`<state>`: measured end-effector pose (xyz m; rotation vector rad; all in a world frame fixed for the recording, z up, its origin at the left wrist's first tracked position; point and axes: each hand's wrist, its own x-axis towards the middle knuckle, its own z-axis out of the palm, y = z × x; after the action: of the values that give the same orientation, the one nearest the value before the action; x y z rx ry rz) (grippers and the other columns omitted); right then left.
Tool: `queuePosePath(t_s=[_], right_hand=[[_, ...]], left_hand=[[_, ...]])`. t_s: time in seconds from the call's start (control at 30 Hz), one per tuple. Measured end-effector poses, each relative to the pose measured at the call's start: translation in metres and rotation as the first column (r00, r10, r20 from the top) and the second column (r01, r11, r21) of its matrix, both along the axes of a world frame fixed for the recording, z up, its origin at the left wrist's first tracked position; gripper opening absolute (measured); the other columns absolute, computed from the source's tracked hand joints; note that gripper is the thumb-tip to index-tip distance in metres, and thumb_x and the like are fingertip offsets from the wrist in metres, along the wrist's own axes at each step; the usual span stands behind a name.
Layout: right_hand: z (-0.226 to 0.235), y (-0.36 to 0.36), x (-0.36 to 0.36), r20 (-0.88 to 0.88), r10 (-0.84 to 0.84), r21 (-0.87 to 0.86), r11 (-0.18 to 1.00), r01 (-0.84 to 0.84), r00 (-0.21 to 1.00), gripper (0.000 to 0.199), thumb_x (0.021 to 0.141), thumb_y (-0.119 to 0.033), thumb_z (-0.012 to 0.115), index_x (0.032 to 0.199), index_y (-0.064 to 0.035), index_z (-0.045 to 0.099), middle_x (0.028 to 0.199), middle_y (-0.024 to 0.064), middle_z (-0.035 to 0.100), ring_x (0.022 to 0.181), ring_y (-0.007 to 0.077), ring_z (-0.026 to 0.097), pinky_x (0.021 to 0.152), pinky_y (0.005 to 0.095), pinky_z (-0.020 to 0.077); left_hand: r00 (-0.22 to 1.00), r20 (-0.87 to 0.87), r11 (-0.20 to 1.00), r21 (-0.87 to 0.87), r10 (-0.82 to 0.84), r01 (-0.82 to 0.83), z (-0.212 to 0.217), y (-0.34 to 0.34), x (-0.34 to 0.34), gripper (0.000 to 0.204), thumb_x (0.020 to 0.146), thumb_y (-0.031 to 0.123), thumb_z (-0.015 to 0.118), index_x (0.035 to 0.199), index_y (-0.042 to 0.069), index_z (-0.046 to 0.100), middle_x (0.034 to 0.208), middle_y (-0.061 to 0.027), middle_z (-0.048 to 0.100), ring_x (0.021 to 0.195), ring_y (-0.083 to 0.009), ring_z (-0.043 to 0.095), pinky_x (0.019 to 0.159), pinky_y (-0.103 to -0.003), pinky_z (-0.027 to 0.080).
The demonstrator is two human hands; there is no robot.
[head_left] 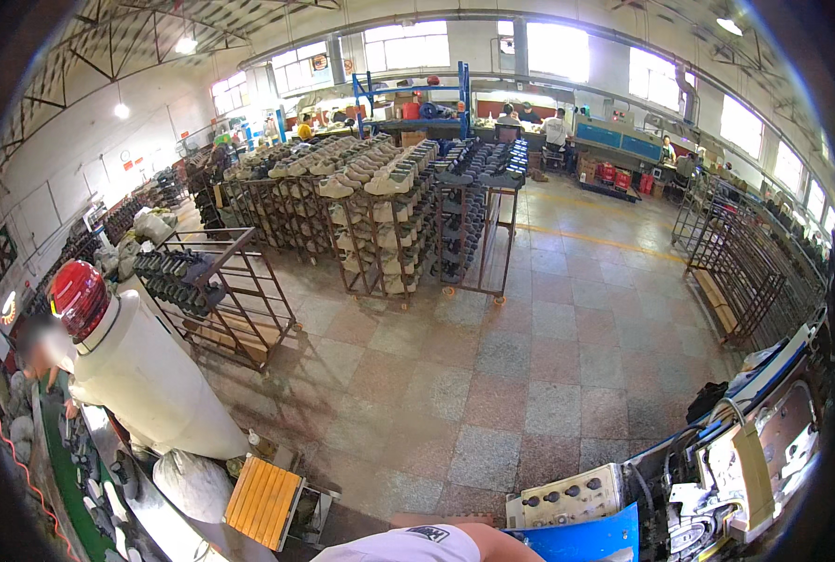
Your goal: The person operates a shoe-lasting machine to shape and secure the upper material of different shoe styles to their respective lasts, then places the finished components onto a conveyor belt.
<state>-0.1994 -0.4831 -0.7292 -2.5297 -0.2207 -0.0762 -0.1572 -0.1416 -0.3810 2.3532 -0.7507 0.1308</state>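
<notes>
Neither of my hands shows. Only a white short sleeve (408,545) and a bare upper arm (492,545) come in at the lower edge. Closest to the arm on the right is a machine with a blue panel (581,540) and a cream control box (567,501) carrying several dark knobs. To the left of the sleeve stands a small slatted wooden stool (264,501). A stuffed white sack (192,487) rests beside it.
A large white cylinder (160,379) with a red top (80,300) stands left, by a green conveyor belt (66,506). Wheeled racks of tan shoes (380,234) and dark shoes (464,211) fill the middle. Metal racks (736,272) stand right. People (553,129) sit far back.
</notes>
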Motion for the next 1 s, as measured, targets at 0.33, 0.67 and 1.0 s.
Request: queuePosePath(t_s=[0.33, 0.67, 1.0], right_hand=[[-0.003, -0.002, -0.01, -0.04, -0.017, 0.026, 0.999, 0.018, 0.999, 0.081, 0.097, -0.037, 0.058, 0.155, 0.0067, 0.023, 0.154, 0.0313, 0.037, 0.142, 0.0437, 0.036, 0.117, 0.0451, 0.0301], [-0.005, 0.004, -0.008, -0.084, 0.008, 0.073, 0.997, -0.002, 0.996, 0.079, 0.097, -0.037, 0.058, 0.154, 0.0066, 0.024, 0.153, 0.0307, 0.038, 0.141, 0.0433, 0.038, 0.116, 0.0451, 0.0309], [0.016, 0.001, -0.019, -0.127, -0.034, 0.107, 0.993, 0.048, 0.991, 0.078, 0.097, -0.037, 0.058, 0.154, 0.0064, 0.026, 0.152, 0.03, 0.04, 0.139, 0.0428, 0.039, 0.116, 0.0451, 0.0318]], left_hand=[[0.999, -0.001, 0.999, -0.017, -0.041, 0.041, -0.007, -0.005, 0.005, 0.017, 0.075, 0.026, 0.062, 0.071, 0.011, 0.07, 0.066, -0.0147, 0.067, 0.058, -0.0346, 0.065, 0.051, -0.048, 0.052], [0.995, 0.033, 0.996, 0.021, -0.089, 0.088, -0.023, -0.006, 0.007, 0.017, 0.075, 0.027, 0.062, 0.074, 0.013, 0.071, 0.07, -0.0133, 0.068, 0.061, -0.0342, 0.066, 0.053, -0.047, 0.052], [0.997, -0.082, 0.983, -0.183, -0.006, -0.009, -0.001, 0.002, -0.002, 0.022, 0.082, 0.028, 0.057, 0.078, 0.009, 0.068, 0.075, -0.0165, 0.068, 0.065, -0.0372, 0.066, 0.054, -0.048, 0.053]])
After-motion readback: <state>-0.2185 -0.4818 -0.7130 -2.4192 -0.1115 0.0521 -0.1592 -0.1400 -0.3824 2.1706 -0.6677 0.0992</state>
